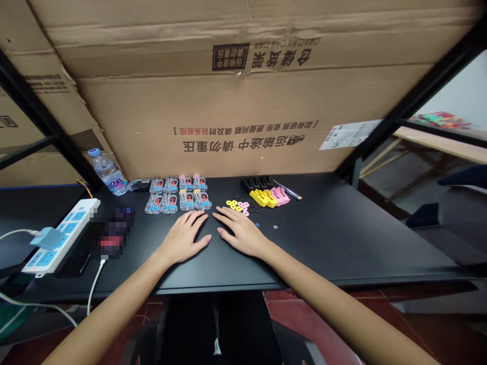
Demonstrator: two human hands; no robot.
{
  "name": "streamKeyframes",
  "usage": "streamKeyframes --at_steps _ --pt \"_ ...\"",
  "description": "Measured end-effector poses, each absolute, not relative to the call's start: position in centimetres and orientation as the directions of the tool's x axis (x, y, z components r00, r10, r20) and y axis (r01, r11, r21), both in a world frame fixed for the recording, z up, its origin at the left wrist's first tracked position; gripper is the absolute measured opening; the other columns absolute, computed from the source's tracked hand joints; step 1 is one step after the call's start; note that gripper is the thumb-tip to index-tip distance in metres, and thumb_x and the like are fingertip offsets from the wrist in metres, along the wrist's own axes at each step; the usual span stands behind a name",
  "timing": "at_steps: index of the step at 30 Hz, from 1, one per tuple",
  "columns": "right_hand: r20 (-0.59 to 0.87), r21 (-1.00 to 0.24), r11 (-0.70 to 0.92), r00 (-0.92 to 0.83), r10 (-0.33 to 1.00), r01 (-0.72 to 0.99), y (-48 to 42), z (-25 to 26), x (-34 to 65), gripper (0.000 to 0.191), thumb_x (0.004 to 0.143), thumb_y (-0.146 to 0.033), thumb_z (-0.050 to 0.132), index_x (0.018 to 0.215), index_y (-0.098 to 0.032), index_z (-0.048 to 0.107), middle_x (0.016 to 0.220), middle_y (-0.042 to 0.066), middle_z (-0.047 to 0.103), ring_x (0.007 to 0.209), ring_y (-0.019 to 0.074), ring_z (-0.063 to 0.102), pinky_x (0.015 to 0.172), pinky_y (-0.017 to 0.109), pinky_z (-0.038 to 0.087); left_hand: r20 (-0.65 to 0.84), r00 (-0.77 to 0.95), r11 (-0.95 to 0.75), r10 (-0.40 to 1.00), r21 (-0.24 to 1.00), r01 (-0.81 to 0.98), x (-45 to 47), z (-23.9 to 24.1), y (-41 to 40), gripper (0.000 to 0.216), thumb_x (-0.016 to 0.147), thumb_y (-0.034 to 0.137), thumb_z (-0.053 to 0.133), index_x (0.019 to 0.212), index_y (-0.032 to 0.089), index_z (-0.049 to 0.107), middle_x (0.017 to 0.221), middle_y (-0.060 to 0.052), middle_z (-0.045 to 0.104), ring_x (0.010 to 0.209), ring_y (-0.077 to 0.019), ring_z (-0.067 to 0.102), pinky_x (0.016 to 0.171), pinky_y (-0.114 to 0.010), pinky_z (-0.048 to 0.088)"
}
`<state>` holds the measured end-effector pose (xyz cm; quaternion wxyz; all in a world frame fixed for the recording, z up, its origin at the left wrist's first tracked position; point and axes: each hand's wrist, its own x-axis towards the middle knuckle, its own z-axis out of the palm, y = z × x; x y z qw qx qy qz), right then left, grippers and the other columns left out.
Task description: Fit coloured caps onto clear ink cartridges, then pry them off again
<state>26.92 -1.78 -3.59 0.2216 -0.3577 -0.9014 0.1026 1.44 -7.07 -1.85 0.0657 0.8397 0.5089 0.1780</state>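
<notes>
My left hand [185, 235] lies flat on the black table [323, 238], fingers stretched and holding nothing. Beside it my right hand [243, 230] rests palm down in the same way, a narrow gap between the two. Beyond my left hand stand two rows of clear plastic casings [169, 203] with small red and blue parts; some have pink or yellow pieces at the top. Just past my right hand are several small flat rings: yellow rings [233, 205], pink rings [245, 205] and black ones. Behind these sit black [256, 182], yellow [263, 197] and pink [279, 196] notched plastic blocks.
A slim pen-like tool [288, 190] lies by the blocks. At left are a water bottle [110, 172], a white power strip [63, 235] with cables, and a partly blurred phone [114, 233]. A cardboard sheet [228, 101] walls the back; dark metal posts flank it.
</notes>
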Motion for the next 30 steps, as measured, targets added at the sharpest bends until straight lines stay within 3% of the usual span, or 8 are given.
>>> streamKeyframes --at_steps 14,20,30 --pt "0.336 -0.324 0.718 -0.635 0.696 0.616 -1.77 -3.26 26.55 0.046 0.108 -0.036 0.055 0.152 -0.024 0.065 0.161 0.013 0.059 0.149 0.0332 0.057 0.125 0.059 0.047 0.287 0.403 -0.479 0.869 0.286 0.83 1.39 -2.63 -7.04 0.056 0.108 0.052 0.055 0.158 0.028 0.052 0.159 -0.011 0.054 0.149 -0.033 0.049 0.124 -0.054 0.044" --pt "0.333 -0.319 0.715 -0.633 0.699 0.622 -1.55 -3.4 26.48 0.045 0.108 -0.035 0.056 0.149 -0.019 0.067 0.159 0.015 0.061 0.147 0.0342 0.057 0.124 0.058 0.046 0.27 0.406 -0.475 0.873 0.284 0.832 1.29 -2.79 -6.89 0.057 0.108 0.053 0.055 0.159 0.027 0.051 0.159 -0.011 0.053 0.15 -0.0331 0.047 0.124 -0.055 0.043" --pt "0.361 -0.318 0.702 -0.603 0.711 0.637 -1.66 -3.14 26.11 0.041 0.107 -0.033 0.055 0.144 -0.025 0.071 0.153 0.012 0.066 0.14 0.0343 0.061 0.119 0.059 0.05 0.303 0.364 -0.448 0.881 0.281 0.849 1.7 -2.09 -6.89 0.046 0.106 0.043 0.06 0.149 0.029 0.06 0.151 -0.01 0.06 0.143 -0.0327 0.052 0.12 -0.055 0.045"
